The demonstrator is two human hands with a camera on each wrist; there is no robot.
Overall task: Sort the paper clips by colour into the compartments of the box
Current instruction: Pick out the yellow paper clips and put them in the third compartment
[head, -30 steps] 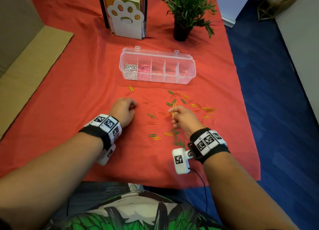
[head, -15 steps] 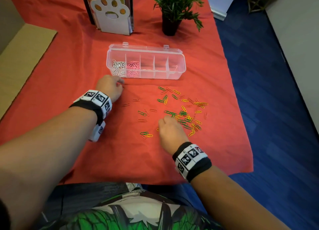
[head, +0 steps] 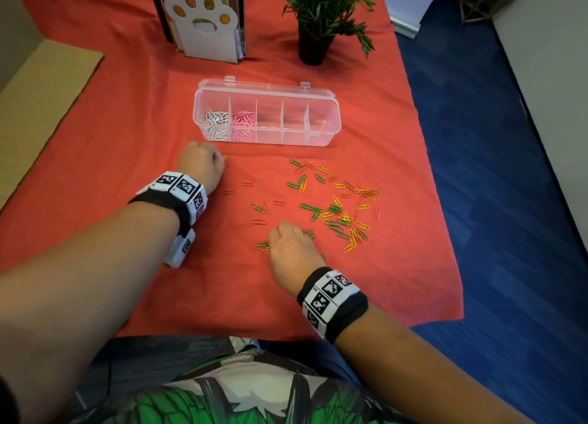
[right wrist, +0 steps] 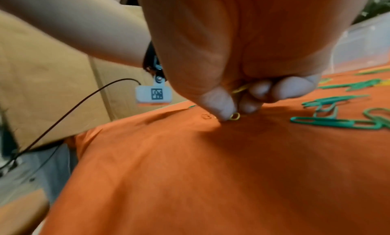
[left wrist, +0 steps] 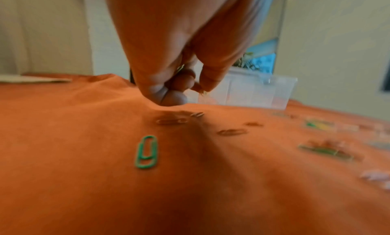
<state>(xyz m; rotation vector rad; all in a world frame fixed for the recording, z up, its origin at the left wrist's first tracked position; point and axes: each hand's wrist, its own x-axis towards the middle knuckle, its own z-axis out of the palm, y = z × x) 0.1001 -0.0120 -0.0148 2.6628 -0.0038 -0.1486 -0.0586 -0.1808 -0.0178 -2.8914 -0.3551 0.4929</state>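
Head view: the left hand (head: 200, 166), curled, pinches a yellow clip (head: 225, 157) just before the box (head: 331, 127); loose paper clips (head: 337, 213) lie beside the right hand (head: 291, 248).

Left wrist view: fingers bunched, their grip unclear.

Right wrist view: thumb and fingers pinch a yellow paper clip (right wrist: 235, 116) against the worktop (right wrist: 211, 171).

An orange-red cloth (head: 127, 121) covers the counter. Blue carpet (head: 509, 201) lies to the right, meeting a pale wall (head: 547, 73). A potted plant (head: 321, 13) and a paw-print book holder (head: 206, 26) stand at the far side; cardboard (head: 41, 86) lies left.
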